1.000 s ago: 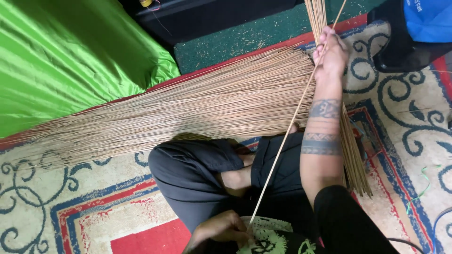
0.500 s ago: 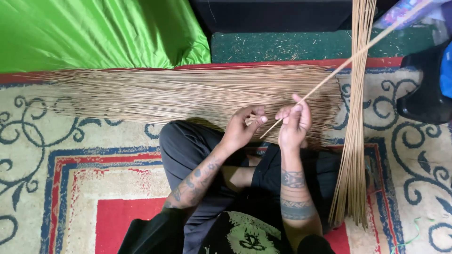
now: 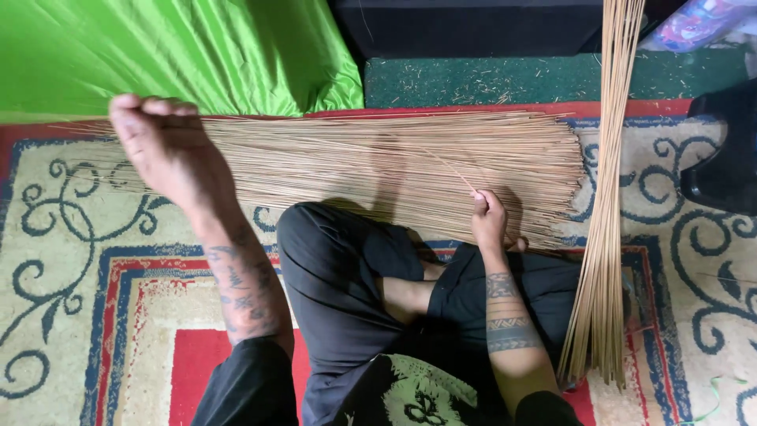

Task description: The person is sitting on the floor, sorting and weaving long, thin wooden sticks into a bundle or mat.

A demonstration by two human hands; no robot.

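Note:
A wide pile of thin tan sticks [image 3: 355, 162] lies across the patterned carpet [image 3: 71, 260] in front of my crossed legs. My right hand [image 3: 489, 219] rests at the pile's near right edge, pinching one thin stick [image 3: 456, 170] that slants up and left over the pile. My left hand [image 3: 162, 146] is raised over the pile's left end with its fingers curled at the top. Whether it holds a stick is unclear. A second, tighter bundle of longer sticks [image 3: 607, 205] runs from top to bottom on the right.
Bright green cloth [image 3: 158, 47] covers the upper left. A dark green mat strewn with stick fragments [image 3: 512, 79] lies behind the pile, below a black panel [image 3: 473, 24]. A black object [image 3: 721, 158] sits at the right edge.
My left hand has swung out from the middle to the pile's left end. My right hand has dropped to the pile's edge, and the long stick it held up to the right is now down.

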